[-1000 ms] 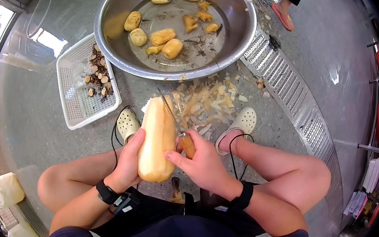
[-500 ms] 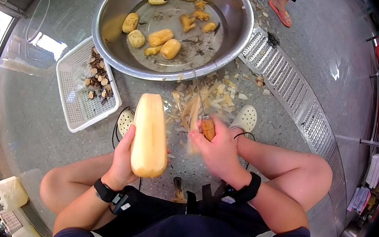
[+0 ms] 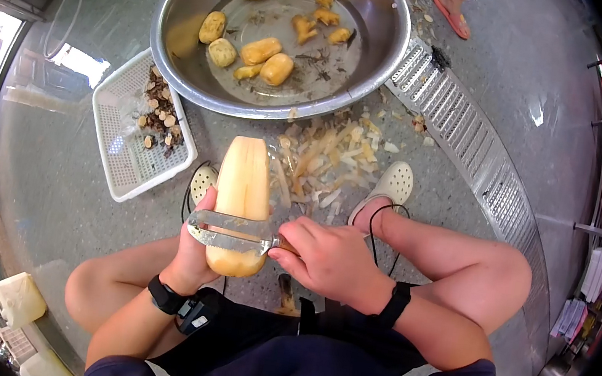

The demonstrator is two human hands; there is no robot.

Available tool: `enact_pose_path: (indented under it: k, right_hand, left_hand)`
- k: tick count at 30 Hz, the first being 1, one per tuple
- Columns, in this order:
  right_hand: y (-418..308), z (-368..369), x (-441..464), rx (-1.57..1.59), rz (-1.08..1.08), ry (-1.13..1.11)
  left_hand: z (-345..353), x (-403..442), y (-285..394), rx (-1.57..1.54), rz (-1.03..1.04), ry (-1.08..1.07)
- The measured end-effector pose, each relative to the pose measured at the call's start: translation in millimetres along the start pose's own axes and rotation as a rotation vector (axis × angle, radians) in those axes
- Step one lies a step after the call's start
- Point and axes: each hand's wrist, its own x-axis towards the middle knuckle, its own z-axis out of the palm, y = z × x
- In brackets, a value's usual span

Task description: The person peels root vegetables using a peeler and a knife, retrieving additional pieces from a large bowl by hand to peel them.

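My left hand (image 3: 190, 257) is closed round the lower left side of a large, pale yellow peeled root (image 3: 245, 172), which looks like a lotus root segment. It stands lengthwise in front of me, its narrower end pointing away. My right hand (image 3: 337, 258) grips the handle of a wide metal peeler (image 3: 228, 241). The peeler's blade lies across the lower part of the root, its far end close to my left fingers. Part of the handle is hidden in my right fist.
A big steel basin (image 3: 273, 112) ahead holds several yellowish roots in shallow water. Left of it, a white plastic basket (image 3: 116, 162) contains dark scraps and cut ends. Peel strips (image 3: 328, 157) litter the floor. A metal drain grate (image 3: 476, 143) curves along the right. Another person's sandalled foot (image 3: 452, 15) is beyond.
My right hand has brought the peeler left onto the lower root; before, it was beside the root above the peelings, blurred, with a strip of peel. My left hand keeps its hold.
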Motion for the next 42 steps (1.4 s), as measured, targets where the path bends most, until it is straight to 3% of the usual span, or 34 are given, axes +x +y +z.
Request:
enact_pose_path:
  k: [5, 11, 16, 26, 32, 38, 42]
  right_hand:
    - [4.9, 0.9, 1.3, -0.045, -0.026, -0.011]
    - [10.6, 2.7, 2.2, -0.071, -0.015, 0.029]
    - [15.5, 0.8, 2.1, -0.106, -0.061, 0.033]
    - [12.2, -2.0, -2.4, -0.068, -0.08, 0.026]
    - [10.3, -8.8, 0.8, -0.114, -0.098, 0.031]
    - [11.5, -1.0, 0.3, -0.095, -0.02, 0.028]
    - [12.2, -5.1, 4.2, -0.106, -0.037, 0.023]
  left_hand:
    - [4.7, -2.0, -1.7, -0.06, -0.042, 0.1]
    - [-8.1, -3.8, -1.1, -0.022, -0.095, -0.028]
    - [-4.5, -4.9, 1.7, -0.063, -0.12, 0.005]
    - [9.5, -3.2, 7.8, -0.069, -0.02, 0.142]
    - [11.9, -7.2, 8.4, -0.079, -0.053, 0.028]
    - [8.2, -3.7, -0.8, -0.049, 0.069, 0.197]
    - [4.3, -7.0, 3.2, 0.01, 0.002, 0.119]
